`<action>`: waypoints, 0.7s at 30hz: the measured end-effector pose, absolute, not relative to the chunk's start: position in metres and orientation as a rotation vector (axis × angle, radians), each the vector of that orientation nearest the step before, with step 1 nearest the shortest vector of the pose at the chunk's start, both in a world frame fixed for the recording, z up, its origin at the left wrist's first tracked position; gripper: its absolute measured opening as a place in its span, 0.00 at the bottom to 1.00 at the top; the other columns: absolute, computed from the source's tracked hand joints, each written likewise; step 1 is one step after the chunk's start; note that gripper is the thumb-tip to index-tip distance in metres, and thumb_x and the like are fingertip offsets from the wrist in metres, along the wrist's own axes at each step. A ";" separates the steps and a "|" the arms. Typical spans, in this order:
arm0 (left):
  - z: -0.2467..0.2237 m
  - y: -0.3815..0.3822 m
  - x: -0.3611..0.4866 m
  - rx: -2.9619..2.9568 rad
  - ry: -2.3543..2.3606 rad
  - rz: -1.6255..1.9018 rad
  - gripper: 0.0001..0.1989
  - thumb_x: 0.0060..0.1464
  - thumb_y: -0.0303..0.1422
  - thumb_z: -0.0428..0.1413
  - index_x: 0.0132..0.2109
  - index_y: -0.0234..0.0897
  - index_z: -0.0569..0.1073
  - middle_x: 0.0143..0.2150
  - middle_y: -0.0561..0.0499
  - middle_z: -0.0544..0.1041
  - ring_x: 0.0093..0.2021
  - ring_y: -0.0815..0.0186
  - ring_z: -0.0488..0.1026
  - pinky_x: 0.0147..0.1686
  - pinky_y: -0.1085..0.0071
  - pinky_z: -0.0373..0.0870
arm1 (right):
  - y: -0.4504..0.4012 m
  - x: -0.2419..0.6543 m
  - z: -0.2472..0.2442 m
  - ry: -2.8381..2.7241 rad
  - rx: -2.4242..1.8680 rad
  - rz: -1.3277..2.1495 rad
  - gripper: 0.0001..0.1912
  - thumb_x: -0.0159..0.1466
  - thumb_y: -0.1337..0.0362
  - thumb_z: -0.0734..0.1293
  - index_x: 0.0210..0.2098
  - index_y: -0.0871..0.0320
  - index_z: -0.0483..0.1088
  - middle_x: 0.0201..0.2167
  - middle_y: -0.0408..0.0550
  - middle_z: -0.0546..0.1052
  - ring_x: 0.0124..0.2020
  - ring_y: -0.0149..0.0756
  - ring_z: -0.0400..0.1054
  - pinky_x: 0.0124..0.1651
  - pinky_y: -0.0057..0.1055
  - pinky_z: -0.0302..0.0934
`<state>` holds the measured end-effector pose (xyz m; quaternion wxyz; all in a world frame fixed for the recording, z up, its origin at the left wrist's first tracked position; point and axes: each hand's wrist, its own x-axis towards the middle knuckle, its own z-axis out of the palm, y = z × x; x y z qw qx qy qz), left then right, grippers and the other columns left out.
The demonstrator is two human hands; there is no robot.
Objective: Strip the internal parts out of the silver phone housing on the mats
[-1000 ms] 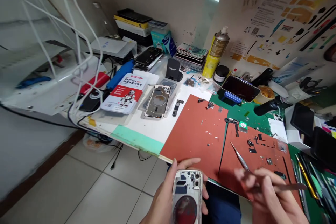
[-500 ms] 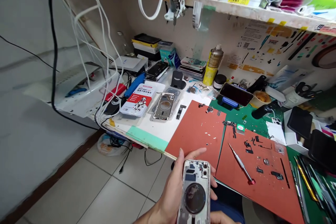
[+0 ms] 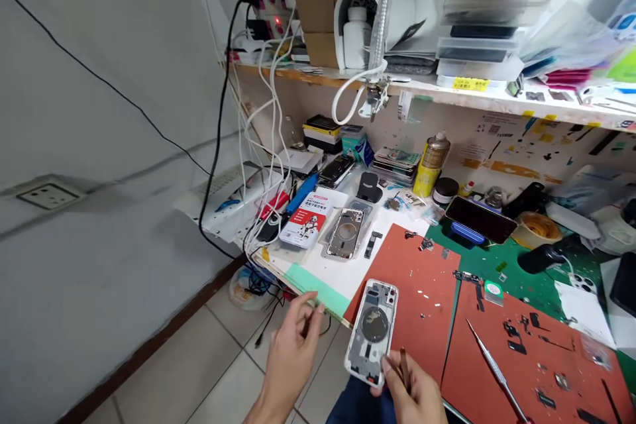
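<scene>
1. Nearest us, our right hand (image 3: 411, 389) grasps the near end of the phone shell (image 3: 373, 326) and also holds a slim brown tool (image 3: 405, 368). Our left hand (image 3: 293, 344) has released the shell; its fingers are loosely bent, apart from it on the left.
2. We have the shell at the near edge of the worktop (image 3: 276, 273), in front of the red mat (image 3: 397, 269); we cannot tell whether they touch. Its long axis runs away from us, the far end leaning slightly right. The camera openings are at the far right corner, and the inside with its dark ring faces us.
3. Compared with the earlier frame, our left hand has let go and our right hand now holds the shell. The shell leans more to the right, and its near end has come into view.
4. Beyond, a screwdriver (image 3: 494, 366) lies on the mat's right part, pointing away and left.
5. Farther off, a second shell (image 3: 345, 233) lies beside a battery box (image 3: 309, 218); at the back stands a spray can (image 3: 431, 164).
</scene>
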<state>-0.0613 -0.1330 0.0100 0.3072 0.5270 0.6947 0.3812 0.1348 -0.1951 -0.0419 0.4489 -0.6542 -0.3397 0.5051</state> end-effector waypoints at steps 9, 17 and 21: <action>0.034 -0.005 -0.021 1.976 2.124 0.700 0.38 0.65 0.43 0.57 0.72 0.19 0.61 0.65 0.21 0.72 0.68 0.34 0.65 0.66 0.42 0.62 | -0.176 0.130 -0.041 -0.881 -1.665 1.228 0.40 0.54 0.24 0.68 0.31 0.57 0.80 0.21 0.50 0.80 0.28 0.49 0.78 0.38 0.36 0.72; 0.034 0.035 0.004 2.004 2.231 0.519 0.37 0.59 0.34 0.60 0.69 0.13 0.63 0.59 0.16 0.74 0.62 0.30 0.70 0.59 0.41 0.67 | -0.172 0.137 -0.027 -0.795 -1.565 1.352 0.36 0.54 0.30 0.73 0.35 0.60 0.83 0.29 0.53 0.83 0.30 0.49 0.78 0.38 0.38 0.74; 0.044 0.038 -0.004 1.922 2.198 0.592 0.39 0.55 0.33 0.63 0.69 0.15 0.64 0.59 0.19 0.74 0.64 0.31 0.68 0.64 0.42 0.63 | -0.172 0.136 -0.027 -0.769 -1.536 1.353 0.35 0.56 0.32 0.74 0.37 0.61 0.83 0.32 0.55 0.84 0.33 0.49 0.78 0.40 0.37 0.74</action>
